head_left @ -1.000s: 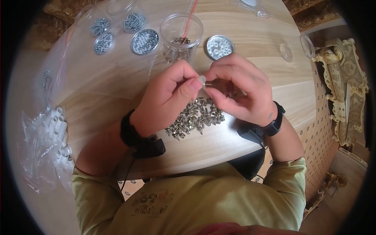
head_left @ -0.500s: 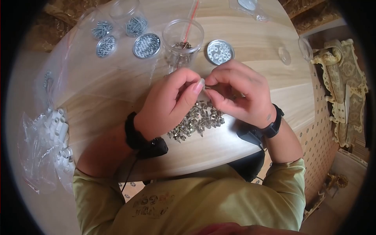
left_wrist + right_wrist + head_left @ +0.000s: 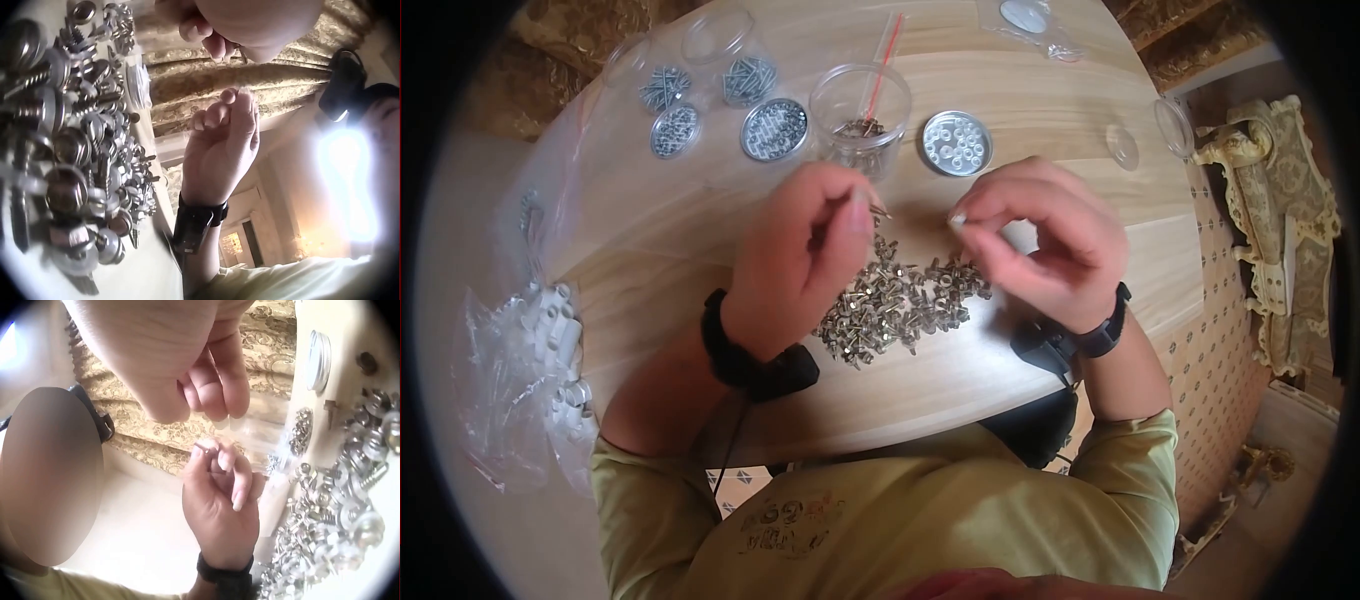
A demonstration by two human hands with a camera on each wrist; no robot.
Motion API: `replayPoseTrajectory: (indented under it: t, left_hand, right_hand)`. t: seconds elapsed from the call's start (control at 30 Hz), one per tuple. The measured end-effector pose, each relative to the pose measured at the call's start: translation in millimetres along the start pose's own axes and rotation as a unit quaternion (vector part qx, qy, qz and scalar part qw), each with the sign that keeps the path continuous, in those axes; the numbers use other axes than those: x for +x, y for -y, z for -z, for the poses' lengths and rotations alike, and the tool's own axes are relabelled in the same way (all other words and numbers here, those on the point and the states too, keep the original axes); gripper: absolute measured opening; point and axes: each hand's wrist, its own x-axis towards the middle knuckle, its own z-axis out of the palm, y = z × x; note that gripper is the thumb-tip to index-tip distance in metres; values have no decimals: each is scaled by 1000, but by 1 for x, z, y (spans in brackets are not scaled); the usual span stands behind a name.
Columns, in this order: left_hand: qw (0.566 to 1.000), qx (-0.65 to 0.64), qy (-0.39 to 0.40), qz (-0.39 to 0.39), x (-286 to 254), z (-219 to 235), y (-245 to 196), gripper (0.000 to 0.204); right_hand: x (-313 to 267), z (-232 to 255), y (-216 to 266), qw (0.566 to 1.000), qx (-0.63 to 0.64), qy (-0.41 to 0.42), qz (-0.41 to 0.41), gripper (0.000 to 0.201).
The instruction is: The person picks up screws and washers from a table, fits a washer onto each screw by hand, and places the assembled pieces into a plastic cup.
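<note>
My left hand [image 3: 795,255] pinches a small brown-metal screw [image 3: 881,212], its shank jutting out past the thumb. Opposite it, my right hand [image 3: 1055,235] holds a small whitish piece [image 3: 958,218] between thumb and forefinger; I cannot tell what kind it is. The two hands are apart, both raised over a pile of screws [image 3: 890,310]. In the left wrist view, many of the screws [image 3: 65,187] carry pale washers under their heads. Behind the hands stands a clear tub [image 3: 830,135] with brownish screws in it.
A round lid [image 3: 925,152] holding clear rings lies right of the tub. Left of it are two lids of small metal parts [image 3: 774,130] and two clear tubs of silvery screws [image 3: 750,80]. A bag of white tube pieces [image 3: 560,340] lies at the left edge.
The hands, fingertips together before, have separated: the left moved left with the screw, the right moved right with the whitish piece.
</note>
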Motion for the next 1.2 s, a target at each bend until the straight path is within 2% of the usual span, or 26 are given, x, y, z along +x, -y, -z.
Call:
replayPoseTrajectory:
  t: [0.07,0.1,0.13,0.2,0.27,0.33,0.4,0.47,0.5,0.53,0.57,0.63,0.67,0.73,0.77,0.83,0.87,0.93,1.0,1.03,1.07,1.1,1.17,1.2]
  left_hand:
    - [998,-15,-37,-52,5,6,-2,10]
    - [995,0,-81,-65,6,4,-8,13]
    - [995,0,-79,-65,10,5,-11,13]
    - [989,-26,-135,-51,21,9,-15,19]
    - [991,-5,-129,-36,29,12,-10,21]
    - [992,33,-121,-10,35,14,-6,27]
    - [989,50,-133,-28,30,10,-1,30]
    - [986,67,-143,-46,24,5,6,33]
    - [982,34,-159,-98,21,3,10,35]
    - [973,2,-174,-149,18,2,13,36]
    - [973,2,-176,-148,15,3,14,36]
    - [978,10,-124,-167,8,5,13,38]
    - [978,11,-126,-165,5,6,8,38]
    - [973,149,24,-175,2,7,-6,36]
    - [973,150,21,-174,-4,1,-7,36]
    - [996,-44,72,-4,-15,-13,-4,32]
    - [997,-43,69,-3,-16,-14,-6,32]
    - [979,-99,132,121,-14,-13,-13,28]
    - [975,-78,155,139,-9,-12,-10,23]
    - [976,-107,156,108,-9,-13,-4,22]
    - [975,-136,157,78,-9,-15,0,22]
    - [976,-137,152,79,-9,-15,1,22]
    - [942,-274,158,116,-8,-15,0,23]
    - [942,-276,150,116,-5,-13,-1,23]
  right_hand:
    - [-1,5,-4,998,3,-58,-7,17]
    - [1,10,-7,997,-42,-56,12,16]
    - [1,11,-10,997,-42,-58,10,16]
    - [3,12,-14,989,-94,-90,-65,14]
    - [6,10,-19,984,-127,-82,-93,15]
    - [7,7,-26,974,-202,-23,-95,18]
    - [5,2,-27,980,-179,-10,-90,19]
    - [2,0,-26,980,-154,108,-57,19]
    - [0,2,-24,973,-150,143,-101,17]
    - [-1,4,-25,973,-150,144,-101,17]
    - [-2,7,-27,969,-149,167,-109,17]
    - [-3,9,-27,963,-146,193,-115,18]
    - [-2,9,-25,959,-163,196,-123,19]
    - [-1,8,-23,955,-180,200,-126,20]
    - [-1,6,-24,965,-148,174,-131,20]
    - [1,3,-20,973,-114,150,-134,21]
    - [5,3,-14,978,-94,129,-132,20]
    - [6,2,-9,983,-72,111,-127,19]
    - [5,3,-7,993,-65,85,-56,16]
    - [5,2,-8,993,-74,81,-30,14]
    - [4,1,-6,993,-72,86,-28,14]
    - [3,0,-5,995,-42,82,-40,14]
    - [2,0,-4,996,-11,77,-52,14]
    - [2,0,-4,995,-9,84,-51,14]
